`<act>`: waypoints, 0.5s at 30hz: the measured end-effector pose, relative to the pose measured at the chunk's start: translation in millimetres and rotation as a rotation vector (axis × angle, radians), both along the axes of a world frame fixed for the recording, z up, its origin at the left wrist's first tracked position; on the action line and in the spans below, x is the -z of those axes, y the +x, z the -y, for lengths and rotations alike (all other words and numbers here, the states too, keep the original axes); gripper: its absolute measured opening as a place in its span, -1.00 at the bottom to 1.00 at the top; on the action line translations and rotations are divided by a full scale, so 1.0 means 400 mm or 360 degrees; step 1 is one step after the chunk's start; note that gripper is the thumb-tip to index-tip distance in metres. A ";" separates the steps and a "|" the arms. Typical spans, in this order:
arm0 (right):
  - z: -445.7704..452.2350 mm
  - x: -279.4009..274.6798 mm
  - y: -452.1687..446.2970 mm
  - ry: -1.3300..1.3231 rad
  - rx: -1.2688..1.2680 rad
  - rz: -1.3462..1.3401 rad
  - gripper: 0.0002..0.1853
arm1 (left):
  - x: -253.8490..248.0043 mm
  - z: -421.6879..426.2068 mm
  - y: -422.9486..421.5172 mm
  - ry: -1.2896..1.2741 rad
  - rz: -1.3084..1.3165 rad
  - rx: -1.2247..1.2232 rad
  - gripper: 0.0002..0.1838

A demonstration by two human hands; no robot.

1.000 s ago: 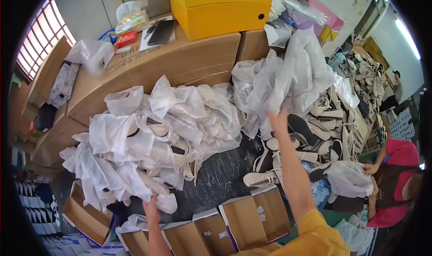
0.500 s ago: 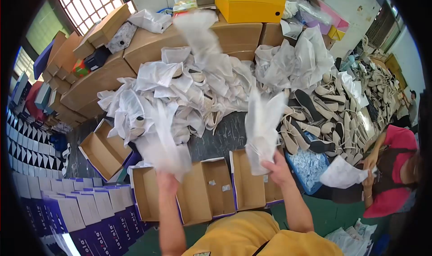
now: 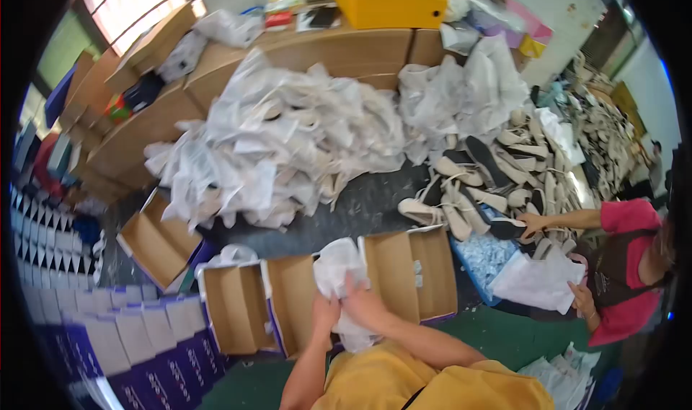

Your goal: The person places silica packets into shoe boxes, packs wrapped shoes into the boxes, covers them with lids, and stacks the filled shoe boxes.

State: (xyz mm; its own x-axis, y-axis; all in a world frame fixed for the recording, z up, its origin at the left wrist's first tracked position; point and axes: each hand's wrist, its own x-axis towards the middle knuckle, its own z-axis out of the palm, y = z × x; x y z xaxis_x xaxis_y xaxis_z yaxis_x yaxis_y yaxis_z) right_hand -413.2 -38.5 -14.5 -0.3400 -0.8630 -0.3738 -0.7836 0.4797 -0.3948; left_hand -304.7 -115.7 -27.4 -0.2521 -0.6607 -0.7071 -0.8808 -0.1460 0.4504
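Close to my body, my left hand (image 3: 326, 312) and my right hand (image 3: 362, 305) are together on a white translucent bag (image 3: 339, 266). The fingers of both are closed on it, and its lower part hangs beneath my hands. What is inside the bag cannot be made out. Beneath and beside it stand open cardboard boxes, one on the left (image 3: 234, 309) and one on the right (image 3: 393, 276). Beyond them a large heap of white bags with beige shoes (image 3: 288, 136) covers the dark table (image 3: 367, 201).
Loose beige shoes (image 3: 497, 172) lie at the right, above a blue tray of small packets (image 3: 483, 258). A co-worker in a pink top (image 3: 627, 266) holds a white bag (image 3: 540, 284) and reaches to a shoe. Purple-and-white boxes (image 3: 137, 338) are stacked at lower left.
My hands, apart over the table before, have come together near my body on one bag. The left bag is no longer separately visible. The co-worker's one hand has moved to a shoe.
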 end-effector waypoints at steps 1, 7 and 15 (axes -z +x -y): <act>0.016 0.067 0.006 -0.0215 0.0100 -0.0094 -0.57 | 0.038 -0.012 -0.006 -0.0138 -0.0205 -0.0134 -0.37; 0.285 0.056 -0.665 -0.0842 -0.0101 -0.0177 -0.79 | -0.025 0.283 -0.165 -0.0916 -0.1047 -0.0467 -0.46; 0.716 0.152 -1.375 -0.1142 0.1497 -0.0253 0.04 | 0.092 0.860 -0.634 -0.1415 -0.0772 -0.1296 -0.29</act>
State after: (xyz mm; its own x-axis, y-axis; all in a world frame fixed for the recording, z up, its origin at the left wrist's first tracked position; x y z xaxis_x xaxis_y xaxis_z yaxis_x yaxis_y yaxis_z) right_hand -963.2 -324.8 -75.5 -0.9495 -0.2452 0.1959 -0.3074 0.6013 -0.7375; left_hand -558.3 -459.8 -64.1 0.3359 -0.9366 0.0994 -0.4019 -0.0471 0.9145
